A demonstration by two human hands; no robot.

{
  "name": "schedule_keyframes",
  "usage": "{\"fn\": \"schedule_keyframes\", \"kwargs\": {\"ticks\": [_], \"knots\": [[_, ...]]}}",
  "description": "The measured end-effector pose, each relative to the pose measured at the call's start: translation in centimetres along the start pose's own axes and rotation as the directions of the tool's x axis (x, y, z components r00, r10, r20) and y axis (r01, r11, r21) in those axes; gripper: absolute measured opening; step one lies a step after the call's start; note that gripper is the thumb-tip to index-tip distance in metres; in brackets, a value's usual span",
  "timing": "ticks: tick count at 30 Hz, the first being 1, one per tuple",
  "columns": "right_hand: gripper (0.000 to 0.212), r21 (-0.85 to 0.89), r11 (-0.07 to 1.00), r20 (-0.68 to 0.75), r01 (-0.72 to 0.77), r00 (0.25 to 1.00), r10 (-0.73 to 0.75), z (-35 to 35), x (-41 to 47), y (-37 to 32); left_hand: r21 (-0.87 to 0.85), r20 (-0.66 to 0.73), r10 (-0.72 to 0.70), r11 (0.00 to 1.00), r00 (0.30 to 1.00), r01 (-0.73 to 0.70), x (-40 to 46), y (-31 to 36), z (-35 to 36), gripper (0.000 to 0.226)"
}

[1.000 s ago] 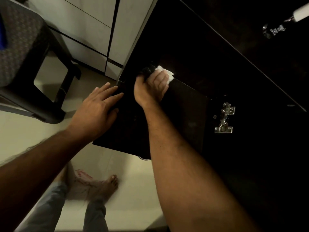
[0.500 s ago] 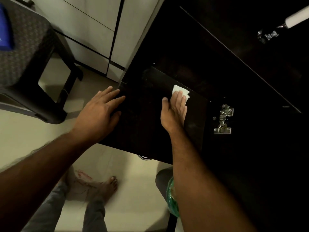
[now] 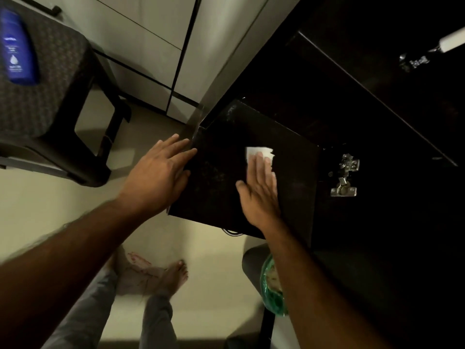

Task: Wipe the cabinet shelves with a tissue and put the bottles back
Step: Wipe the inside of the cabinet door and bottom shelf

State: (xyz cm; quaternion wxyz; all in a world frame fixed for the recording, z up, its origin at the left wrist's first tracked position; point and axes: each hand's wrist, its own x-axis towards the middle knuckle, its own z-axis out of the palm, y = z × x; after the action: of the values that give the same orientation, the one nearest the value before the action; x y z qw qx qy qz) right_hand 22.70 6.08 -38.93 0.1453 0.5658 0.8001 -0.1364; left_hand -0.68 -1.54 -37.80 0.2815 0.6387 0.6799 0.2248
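**Wiping step in hand; bottles not yet returned**

Tissue (image 3: 259, 153): white, folded small, lying flat on the dark cabinet shelf (image 3: 221, 172), toward its right-hand part. Only its far edge shows beyond the fingertips.

Right hand (image 3: 260, 190): fingers straight and together, palm down, pressing the tissue onto the shelf. No pinch or curl visible; the tissue is held by pressure alone.

Left hand (image 3: 157, 180): fingers spread and straight, laid against the shelf's left edge, holding nothing. Judged to be bracing the board while the other hand wipes.

Shelf surface: faint pale specks toward the left and the far corner, possibly dust; too dim to be certain. No bottles stand on it.

Further out: a metal hinge (image 3: 344, 176) on the cabinet wall just right of the shelf. A blue bottle (image 3: 17, 51) lies on a dark plastic stool (image 3: 50, 96) well to the left, on the tiled floor (image 3: 208, 273). Something green (image 3: 273, 288), perhaps a bag, sits low beside the right forearm; cannot identify it. The person's bare foot shows below.

Judgement: this is the wiping stage, mid-task. The next move calls for sliding the flat hand across the speckled left portion and into the far corner, keeping even downward pressure so the tissue does not slip out or bunch. Replacing the bottle should wait until the shelf is done.
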Motion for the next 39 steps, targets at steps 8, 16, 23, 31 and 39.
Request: {"fn": "schedule_keyframes", "kwargs": {"ticks": [8,16,23,31,39], "knots": [[0.071,0.17,0.959,-0.006,-0.227,0.973,0.231,-1.6,5.4,-3.3,0.025,0.054,0.032,0.999,0.998,-0.033,-0.6,-0.3,-0.4,0.054],[0.074,0.058,0.998,-0.01,0.008,1.0,-0.007,2.8,-7.6,0.3,0.054,0.103,-0.031,0.998,0.994,0.025,-3.1,0.2,0.6,0.056],[0.071,0.112,0.963,-0.007,-0.244,0.969,0.247,1.0,-0.3,-0.8,0.067,0.035,-0.061,0.996,0.998,0.059,-5.2,1.4,1.9,0.055],[0.072,0.044,0.99,0.023,0.131,0.991,-0.132,4.1,-11.4,0.1,0.073,-0.022,-0.068,0.995,0.997,0.07,-8.2,2.8,3.3,0.054],[0.072,0.105,0.963,0.013,-0.247,0.969,0.247,2.9,-5.4,-1.9,0.047,-0.043,-0.09,0.995,0.995,0.092,-10.0,1.2,3.7,0.054]]}}
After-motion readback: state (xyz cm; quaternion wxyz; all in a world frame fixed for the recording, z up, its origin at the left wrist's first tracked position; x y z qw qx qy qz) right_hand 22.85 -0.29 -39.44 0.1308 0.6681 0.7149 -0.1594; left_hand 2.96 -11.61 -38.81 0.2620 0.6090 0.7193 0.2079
